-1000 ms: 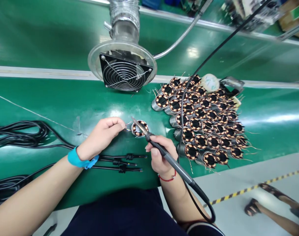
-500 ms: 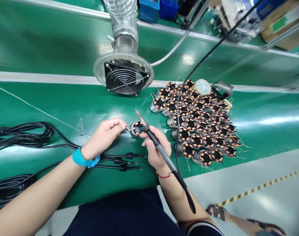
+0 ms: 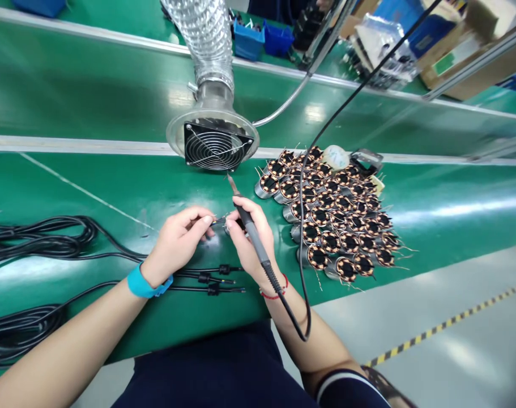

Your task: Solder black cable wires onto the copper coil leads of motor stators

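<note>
My left hand (image 3: pixel 179 241) pinches a thin wire end and holds it against a small copper-wound stator (image 3: pixel 229 226) on the green bench. My right hand (image 3: pixel 251 241) grips a black soldering iron (image 3: pixel 251 229), whose tip now points up and away towards the fan. The fingers of that hand also reach down onto the stator and hide most of it. A blue wrist strap (image 3: pixel 144 283) is on my left wrist and a red thread on my right.
A cluster of several copper-wound stators (image 3: pixel 336 218) lies right of my hands. A fume-extraction fan (image 3: pixel 214 146) on a silver duct stands behind. Black cables (image 3: pixel 32 241) coil at left, and plug-ended leads (image 3: pixel 210 280) lie near the front edge. Blue bins (image 3: pixel 261 37) sit far back.
The iron's tip has lifted off the stator and swung upward. My right hand moved left onto the stator, covering it. The camera tilted up, so the scene sits lower.
</note>
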Motion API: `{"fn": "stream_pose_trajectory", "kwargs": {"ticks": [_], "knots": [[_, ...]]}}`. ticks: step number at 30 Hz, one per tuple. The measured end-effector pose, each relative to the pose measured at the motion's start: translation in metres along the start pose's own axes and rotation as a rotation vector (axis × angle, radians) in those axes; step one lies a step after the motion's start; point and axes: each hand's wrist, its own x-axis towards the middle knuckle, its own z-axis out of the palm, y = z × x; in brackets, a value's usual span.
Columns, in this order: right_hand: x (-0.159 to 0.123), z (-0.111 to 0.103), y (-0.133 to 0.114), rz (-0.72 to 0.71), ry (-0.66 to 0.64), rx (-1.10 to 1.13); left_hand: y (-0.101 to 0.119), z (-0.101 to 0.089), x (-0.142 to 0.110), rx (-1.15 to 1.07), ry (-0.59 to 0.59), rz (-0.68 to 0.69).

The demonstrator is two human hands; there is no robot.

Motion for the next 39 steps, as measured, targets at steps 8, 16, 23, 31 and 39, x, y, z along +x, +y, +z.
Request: {"fn": "stream_pose_trajectory", "kwargs": {"ticks": [8,16,23,31,39], "knots": [[-0.001,0.001,0.009,-0.061,-0.009,0.051,-0.001,0.004,0.0,0.289,-0.016,0.253],[-0.003,-0.002,0.014,-0.149,-0.032,-0.022,0.001,0.003,0.002,0.324,-0.062,0.161],[-0.003,-0.003,0.011,-0.202,-0.024,-0.103,0.0,0.005,0.001,0.328,-0.071,0.154],[0.006,-0.011,0.01,-0.401,-0.131,-0.288,0.006,0.004,0.001,0.451,-0.052,0.269],[0.011,-0.015,0.006,-0.438,-0.222,-0.346,0.007,0.003,0.001,0.53,-0.106,0.333]]}}
